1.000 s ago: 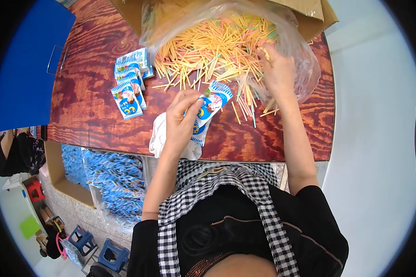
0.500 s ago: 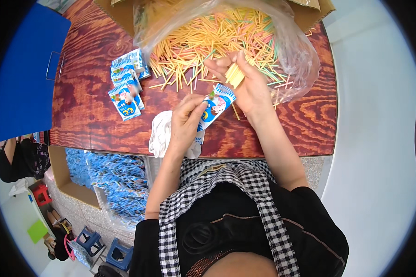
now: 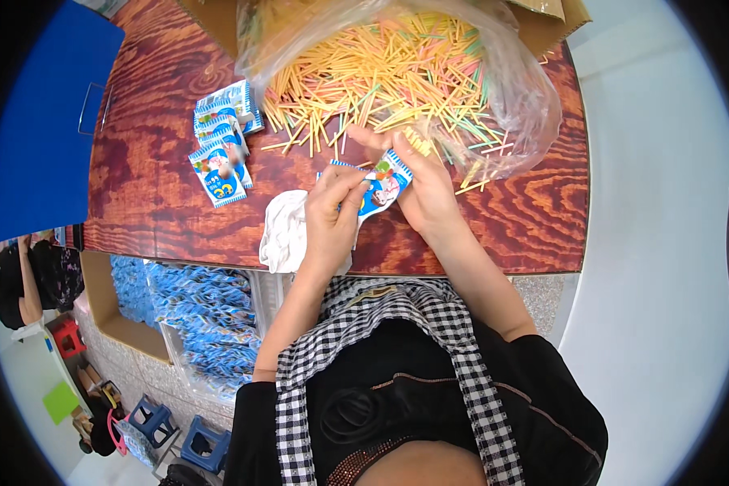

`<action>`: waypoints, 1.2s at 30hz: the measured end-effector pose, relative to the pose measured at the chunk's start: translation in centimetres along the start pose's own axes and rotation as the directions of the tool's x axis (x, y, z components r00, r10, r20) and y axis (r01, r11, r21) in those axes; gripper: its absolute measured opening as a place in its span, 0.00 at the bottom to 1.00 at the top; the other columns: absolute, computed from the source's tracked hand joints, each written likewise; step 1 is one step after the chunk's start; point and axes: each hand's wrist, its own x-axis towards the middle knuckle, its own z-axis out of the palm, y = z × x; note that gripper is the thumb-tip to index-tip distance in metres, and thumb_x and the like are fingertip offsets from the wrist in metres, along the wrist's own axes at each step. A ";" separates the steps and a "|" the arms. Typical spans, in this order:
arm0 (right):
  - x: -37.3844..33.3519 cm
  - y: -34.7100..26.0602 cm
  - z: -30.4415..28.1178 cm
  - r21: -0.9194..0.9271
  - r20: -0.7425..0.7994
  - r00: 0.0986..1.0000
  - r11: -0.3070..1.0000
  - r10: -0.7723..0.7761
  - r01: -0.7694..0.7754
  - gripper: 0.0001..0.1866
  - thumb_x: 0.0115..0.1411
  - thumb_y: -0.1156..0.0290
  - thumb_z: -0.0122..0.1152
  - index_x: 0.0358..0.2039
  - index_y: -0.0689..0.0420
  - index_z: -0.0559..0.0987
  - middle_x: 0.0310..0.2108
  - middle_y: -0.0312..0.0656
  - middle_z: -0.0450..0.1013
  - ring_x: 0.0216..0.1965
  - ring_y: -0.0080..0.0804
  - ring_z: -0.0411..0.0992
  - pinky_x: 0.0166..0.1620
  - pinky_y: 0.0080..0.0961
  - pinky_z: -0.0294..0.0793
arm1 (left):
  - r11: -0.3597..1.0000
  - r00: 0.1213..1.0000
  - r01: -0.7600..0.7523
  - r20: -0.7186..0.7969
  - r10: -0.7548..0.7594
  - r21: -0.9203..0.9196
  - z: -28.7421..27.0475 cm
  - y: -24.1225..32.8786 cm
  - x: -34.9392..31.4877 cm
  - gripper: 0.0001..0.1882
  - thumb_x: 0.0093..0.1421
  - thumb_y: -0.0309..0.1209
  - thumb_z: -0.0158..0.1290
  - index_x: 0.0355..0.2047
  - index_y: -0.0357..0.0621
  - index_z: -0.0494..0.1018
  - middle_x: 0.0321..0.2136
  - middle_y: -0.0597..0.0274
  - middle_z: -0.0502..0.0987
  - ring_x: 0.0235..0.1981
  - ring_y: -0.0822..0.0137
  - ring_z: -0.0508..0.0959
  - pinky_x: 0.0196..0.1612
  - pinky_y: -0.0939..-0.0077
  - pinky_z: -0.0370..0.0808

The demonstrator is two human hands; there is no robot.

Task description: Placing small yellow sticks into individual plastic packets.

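Note:
A small blue-and-white printed packet (image 3: 385,191) slants up to the right between my hands. The fingers of my left hand (image 3: 330,212) are closed in a pinch on its lower left part. A little bundle of thin yellow sticks (image 3: 418,142) rests in my right hand (image 3: 429,191), held by its curled fingers and thumb. That hand also touches the packet's upper end. Whether any sticks are inside the packet cannot be seen. Just beyond the hands lies a big heap of thin pastel sticks (image 3: 381,69), mostly yellow with some pink and green.
A clear plastic bag (image 3: 530,113) surrounds the heap, with a cardboard box (image 3: 555,23) behind. Several similar packets (image 3: 221,166) overlap at the left on the wood-grain table (image 3: 154,194). A crumpled white cloth (image 3: 283,235) lies by my left wrist. Below left, a container holds many blue packets (image 3: 206,312).
My right hand has come down and left with the sticks, meeting the packet's upper end. The left hand stays pinched on the packet, shifted only slightly.

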 end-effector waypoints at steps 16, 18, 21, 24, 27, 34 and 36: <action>4.3 -3.5 7.1 -0.859 0.506 0.858 0.031 -0.089 0.511 0.14 0.60 0.63 0.53 0.36 0.62 0.76 0.34 0.45 0.72 0.38 0.39 0.72 0.39 0.32 0.69 | 0.727 0.910 0.077 -0.250 -0.331 -0.682 -3.6 -1.7 0.6 0.10 0.60 0.22 0.52 0.42 0.35 0.75 0.37 0.64 0.77 0.36 0.77 0.75 0.41 0.84 0.71; 4.3 -3.8 7.7 -0.845 0.506 0.861 -0.167 0.054 0.507 0.12 0.58 0.64 0.55 0.32 0.61 0.75 0.30 0.44 0.70 0.34 0.40 0.71 0.37 0.33 0.68 | 0.741 0.930 0.071 -0.224 -0.291 -0.668 -4.5 -2.1 0.7 0.09 0.59 0.21 0.52 0.41 0.36 0.75 0.35 0.65 0.78 0.36 0.77 0.75 0.41 0.84 0.70; 3.3 -3.7 8.2 -0.836 0.545 0.838 -0.073 0.006 0.544 0.10 0.55 0.66 0.57 0.31 0.61 0.75 0.29 0.44 0.69 0.33 0.41 0.70 0.36 0.34 0.68 | 0.691 0.922 0.061 -0.224 -0.315 -0.720 -4.5 -1.7 0.0 0.08 0.59 0.21 0.54 0.39 0.37 0.74 0.33 0.66 0.78 0.34 0.77 0.75 0.40 0.85 0.70; 2.1 -3.8 8.8 -0.836 0.543 0.840 -0.083 0.022 0.543 0.10 0.54 0.67 0.58 0.32 0.60 0.75 0.30 0.44 0.68 0.32 0.42 0.70 0.35 0.34 0.68 | 0.654 0.918 0.083 -0.198 -0.343 -0.752 -4.3 -1.3 -0.3 0.07 0.58 0.21 0.53 0.38 0.38 0.74 0.33 0.66 0.78 0.33 0.78 0.75 0.39 0.85 0.71; 1.3 -3.8 8.7 -0.765 0.595 0.804 -0.310 -0.008 0.564 0.07 0.53 0.71 0.60 0.31 0.61 0.76 0.28 0.41 0.66 0.29 0.34 0.68 0.34 0.27 0.67 | 0.640 0.935 0.166 -0.085 -0.343 -0.750 -4.2 -0.9 -1.0 0.09 0.59 0.20 0.52 0.41 0.37 0.72 0.34 0.64 0.78 0.34 0.77 0.76 0.40 0.84 0.71; 1.7 -7.8 6.4 -0.841 0.478 0.867 -0.355 -0.139 0.408 0.05 0.51 0.76 0.60 0.24 0.64 0.75 0.23 0.35 0.67 0.28 0.23 0.67 0.31 0.22 0.63 | 0.742 0.994 0.060 -0.028 -0.106 -0.668 -6.4 0.9 -1.6 0.26 0.56 0.29 0.57 0.54 0.35 0.64 0.54 0.53 0.68 0.57 0.63 0.66 0.60 0.68 0.59; 1.1 -8.5 7.0 -0.928 0.373 0.928 -0.005 -0.007 0.373 0.04 0.51 0.77 0.60 0.23 0.64 0.75 0.23 0.36 0.67 0.27 0.25 0.66 0.31 0.24 0.64 | 0.826 0.982 0.140 -0.032 -0.187 -0.546 -6.6 1.0 -2.5 0.25 0.56 0.27 0.56 0.53 0.34 0.65 0.55 0.53 0.67 0.57 0.63 0.66 0.61 0.67 0.59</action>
